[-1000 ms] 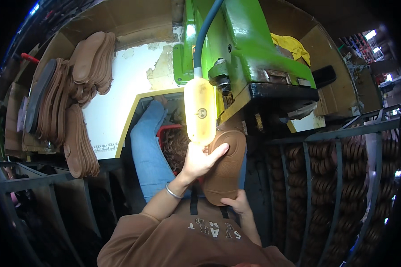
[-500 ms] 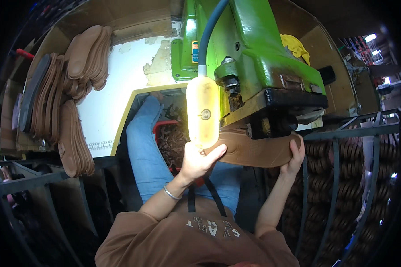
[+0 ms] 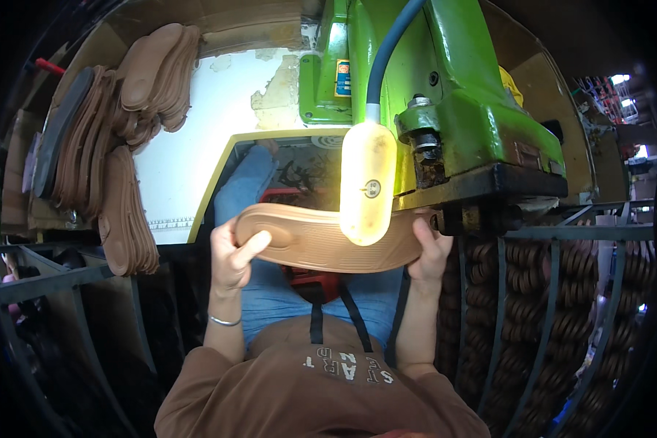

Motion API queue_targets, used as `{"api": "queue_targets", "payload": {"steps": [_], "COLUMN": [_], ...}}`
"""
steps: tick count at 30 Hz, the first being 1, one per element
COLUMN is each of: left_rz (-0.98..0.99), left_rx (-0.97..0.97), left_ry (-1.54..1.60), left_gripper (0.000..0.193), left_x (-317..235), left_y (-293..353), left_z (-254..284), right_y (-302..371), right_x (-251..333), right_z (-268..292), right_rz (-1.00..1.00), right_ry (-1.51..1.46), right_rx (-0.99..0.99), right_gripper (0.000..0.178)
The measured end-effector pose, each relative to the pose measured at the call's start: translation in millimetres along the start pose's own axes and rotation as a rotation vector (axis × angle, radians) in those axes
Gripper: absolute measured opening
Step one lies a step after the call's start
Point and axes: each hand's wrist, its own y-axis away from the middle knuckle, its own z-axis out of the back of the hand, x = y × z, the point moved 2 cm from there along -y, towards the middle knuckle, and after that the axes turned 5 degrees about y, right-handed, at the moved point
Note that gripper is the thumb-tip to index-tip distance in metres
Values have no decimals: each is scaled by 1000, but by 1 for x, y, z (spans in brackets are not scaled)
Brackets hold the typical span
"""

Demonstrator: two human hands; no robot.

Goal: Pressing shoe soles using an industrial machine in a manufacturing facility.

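Green machine (image 3: 452,109) overhangs the tan shoe sole (image 3: 306,244), held level under its lamp (image 3: 367,182). Left hand (image 3: 233,252) and right hand (image 3: 427,252) each clamped on one end. Risk: right fingers near the machine's working head could get pinched.

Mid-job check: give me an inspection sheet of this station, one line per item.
Surface: white worktop with peeling, stained patches, yellow-edged cutout.
Job's things: tan shoe sole, ribbed side up, held level under the green machine.
Clutter: stacks of tan soles on the left of the worktop; red bin below.
Hands: left hand grips the sole's left end, thumb on top; right hand grips the right end.
Cables: grey hose running down to the lit lamp.
Surroundings: metal racks of brown soles at right.
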Motion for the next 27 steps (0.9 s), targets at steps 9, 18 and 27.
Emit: {"api": "queue_targets", "payload": {"steps": [9,18,27], "left_rz": [-14,-77,104], "left_rx": [2,57,17], "left_ry": [-143,-89,-125], "left_gripper": [36,34,36], "left_x": [1,1,9], "left_y": [19,-10,44], "left_z": [22,-25,59], "right_y": [5,5,7], "right_x": [-1,14,0], "right_z": [-10,5,-48], "right_rz": [-73,101,30], "right_ry": [42,12,114], "right_rx": [10,-249,76], "right_gripper": [32,32,47]}}
